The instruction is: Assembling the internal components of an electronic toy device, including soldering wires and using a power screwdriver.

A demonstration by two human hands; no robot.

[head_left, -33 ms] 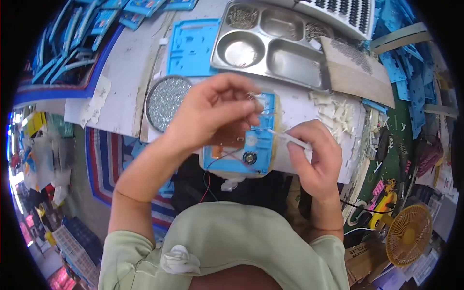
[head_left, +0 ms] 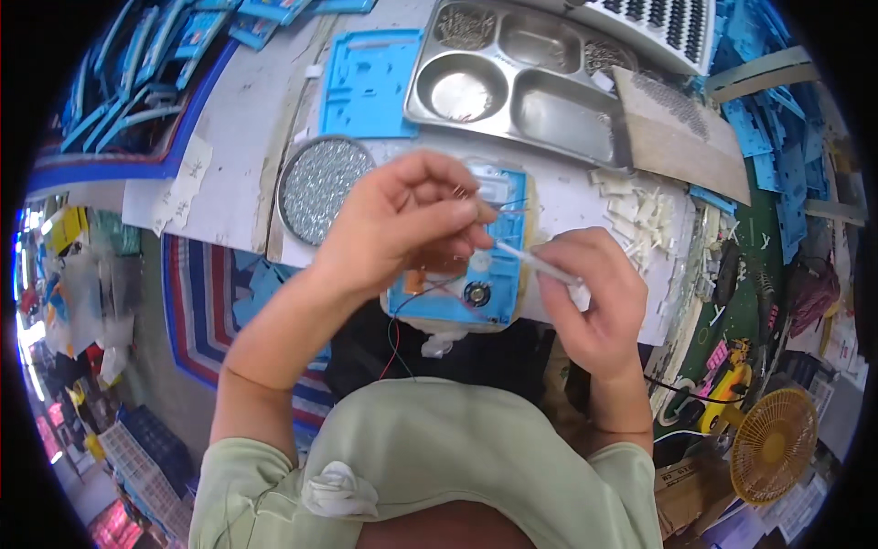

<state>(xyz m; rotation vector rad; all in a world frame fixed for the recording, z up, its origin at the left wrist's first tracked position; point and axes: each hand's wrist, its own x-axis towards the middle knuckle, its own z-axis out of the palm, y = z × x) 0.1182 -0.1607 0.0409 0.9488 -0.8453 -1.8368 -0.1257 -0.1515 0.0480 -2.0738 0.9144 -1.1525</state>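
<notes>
Over a blue plastic housing [head_left: 498, 284], my left hand [head_left: 402, 215] is closed in a pinch, palm partly facing me. Thin wire-like pieces [head_left: 512, 209] stick out past its fingertips; their exact kind is too small to tell. My right hand [head_left: 594, 297] grips a slim white plastic stick [head_left: 523, 255], whose tip points toward the left fingers. In the housing sit a round black speaker-like part [head_left: 476, 294] and an orange block [head_left: 414, 281]. Red and dark thin wires [head_left: 395, 340] hang over its near edge. My left hand hides part of the housing.
A round dish of small metal parts [head_left: 325, 188] is left of my hand. Behind lie a blue panel [head_left: 366, 87] and a steel compartment tray [head_left: 572, 114]. White plastic pieces [head_left: 640, 215] are heaped at right, near a board [head_left: 681, 133]. A yellow fan [head_left: 775, 446] stands lower right.
The white stick has tilted and its tip lies closer to my left fingertips. Thin wire-like pieces show more clearly past the left fingers. Both hands stay in nearly the same place.
</notes>
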